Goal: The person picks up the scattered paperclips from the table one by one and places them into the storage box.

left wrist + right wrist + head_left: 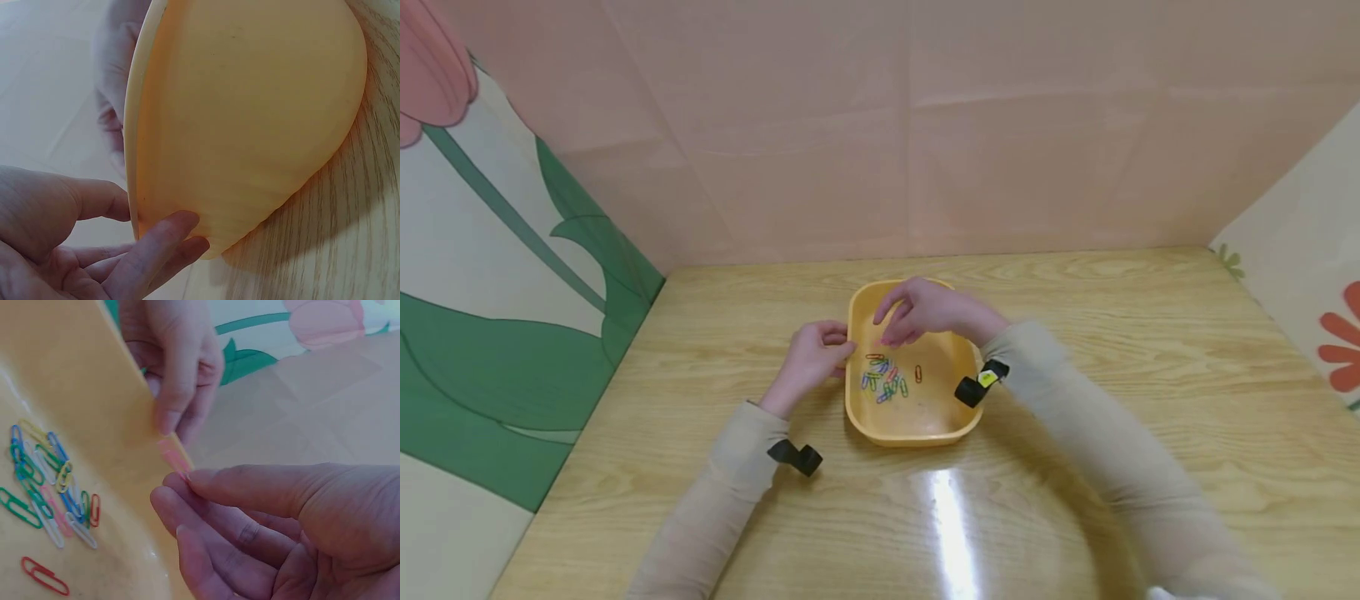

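Note:
In the right wrist view, my right hand [919, 312] pinches a pink paper clip [170, 454] between thumb and fingertips. That hand is over the far part of a yellow plastic basin [946, 354]. My left hand [808, 358] grips the basin's left rim, its thumb at the rim and its fingers against the outer wall. Several coloured paper clips [883, 383] lie in a loose heap on the basin floor, left of the middle. A single red paper clip [45, 575] lies apart from them.
The basin stands on a wood-grain table [1075, 317], towards its back edge. A pinkish covered wall [925, 167] rises behind. Flower-patterned panels [490, 350] flank the table on both sides. Black straps with small cameras [973, 390] sit on both wrists.

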Motion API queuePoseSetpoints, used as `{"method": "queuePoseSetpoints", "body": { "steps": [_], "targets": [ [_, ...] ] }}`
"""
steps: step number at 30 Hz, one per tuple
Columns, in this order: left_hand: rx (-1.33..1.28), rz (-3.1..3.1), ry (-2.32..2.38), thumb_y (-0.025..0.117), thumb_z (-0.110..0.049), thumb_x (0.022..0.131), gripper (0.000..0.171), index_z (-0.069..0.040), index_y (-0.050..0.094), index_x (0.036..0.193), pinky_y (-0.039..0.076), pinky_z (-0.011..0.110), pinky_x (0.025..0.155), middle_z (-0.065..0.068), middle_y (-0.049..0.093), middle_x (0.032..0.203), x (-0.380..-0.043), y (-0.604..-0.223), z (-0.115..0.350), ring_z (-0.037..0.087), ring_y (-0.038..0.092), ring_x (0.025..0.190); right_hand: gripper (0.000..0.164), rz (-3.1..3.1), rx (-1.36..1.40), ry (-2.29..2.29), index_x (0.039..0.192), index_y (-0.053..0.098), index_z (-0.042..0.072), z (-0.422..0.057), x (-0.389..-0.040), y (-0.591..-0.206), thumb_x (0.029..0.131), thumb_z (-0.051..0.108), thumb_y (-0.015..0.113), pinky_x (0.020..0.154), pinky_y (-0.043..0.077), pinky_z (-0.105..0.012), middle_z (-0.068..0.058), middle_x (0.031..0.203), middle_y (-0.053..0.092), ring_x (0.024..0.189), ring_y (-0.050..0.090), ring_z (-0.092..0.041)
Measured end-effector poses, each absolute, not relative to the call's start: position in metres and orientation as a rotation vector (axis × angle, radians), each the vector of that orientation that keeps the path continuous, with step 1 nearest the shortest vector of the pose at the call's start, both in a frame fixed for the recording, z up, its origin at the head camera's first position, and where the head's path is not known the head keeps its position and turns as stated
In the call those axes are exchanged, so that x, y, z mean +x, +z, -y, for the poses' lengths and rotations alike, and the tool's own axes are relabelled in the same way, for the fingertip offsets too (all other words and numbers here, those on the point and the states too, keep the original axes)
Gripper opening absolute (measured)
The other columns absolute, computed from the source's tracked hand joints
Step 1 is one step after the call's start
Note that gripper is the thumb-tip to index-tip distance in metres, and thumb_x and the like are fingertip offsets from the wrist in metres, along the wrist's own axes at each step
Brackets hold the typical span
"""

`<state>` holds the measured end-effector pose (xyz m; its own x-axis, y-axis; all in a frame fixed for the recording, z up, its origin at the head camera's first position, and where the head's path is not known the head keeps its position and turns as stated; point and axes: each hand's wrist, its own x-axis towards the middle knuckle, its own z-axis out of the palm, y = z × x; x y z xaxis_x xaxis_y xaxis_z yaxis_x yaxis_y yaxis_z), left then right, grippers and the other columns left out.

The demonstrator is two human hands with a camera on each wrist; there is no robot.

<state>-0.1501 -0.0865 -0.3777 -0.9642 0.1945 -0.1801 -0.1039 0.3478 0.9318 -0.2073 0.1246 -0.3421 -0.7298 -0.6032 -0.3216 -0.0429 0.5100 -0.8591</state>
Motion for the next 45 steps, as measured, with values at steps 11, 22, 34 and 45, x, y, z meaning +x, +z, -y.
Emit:
{"method": "queuePoseSetpoints", "body": {
  "steps": [11, 22, 34, 45],
  "targets": [
    [0.075, -2.373, 1.647, 0.058, -0.003, 0.093, 0.033, 0.009, 0.055, 0.123, 0.061, 0.034, 0.065, 0.023, 0.063, 0.113, -0.151, -0.377, 0.084, 0.034, 0.066, 0.092, 0.027, -2.163, -0.536, -1.079, 0.111, 0.062, -0.004, -0.123, -0.204, -0.346, 0.086, 0.004, 0.069, 0.073, 0.059, -0.041, -0.014, 0.090, 0.072, 0.082, 0.069, -0.022],
    [0.100, -2.364, 1.665, 0.058, -0.001, 0.092, 0.032, 0.009, 0.056, 0.122, 0.061, 0.033, 0.065, 0.026, 0.062, 0.114, -0.152, -0.380, 0.084, 0.035, 0.066, 0.091, 0.026, -1.994, -0.807, -1.214, 0.117, 0.063, 0.007, -0.155, -0.200, -0.324, 0.098, 0.023, 0.056, 0.091, 0.052, -0.046, -0.012, 0.107, 0.069, 0.104, 0.063, -0.027],
    [0.084, -2.378, 1.653, 0.058, -0.001, 0.092, 0.032, 0.009, 0.055, 0.122, 0.060, 0.032, 0.065, 0.025, 0.062, 0.114, -0.153, -0.381, 0.085, 0.032, 0.067, 0.089, 0.031, -2.041, -0.808, -1.247, 0.121, 0.061, 0.010, -0.219, -0.186, -0.303, 0.101, 0.029, 0.048, 0.097, 0.048, -0.040, -0.010, 0.115, 0.066, 0.111, 0.058, -0.028],
    [0.079, -2.374, 1.653, 0.058, -0.002, 0.092, 0.033, 0.010, 0.055, 0.123, 0.060, 0.040, 0.071, 0.024, 0.063, 0.112, -0.151, -0.379, 0.085, 0.034, 0.066, 0.091, 0.028, -2.155, -0.771, -1.160, 0.123, 0.061, 0.011, -0.295, -0.170, -0.329, 0.102, 0.022, 0.046, 0.098, 0.047, -0.031, -0.005, 0.116, 0.066, 0.113, 0.057, -0.025]
  ]
}}
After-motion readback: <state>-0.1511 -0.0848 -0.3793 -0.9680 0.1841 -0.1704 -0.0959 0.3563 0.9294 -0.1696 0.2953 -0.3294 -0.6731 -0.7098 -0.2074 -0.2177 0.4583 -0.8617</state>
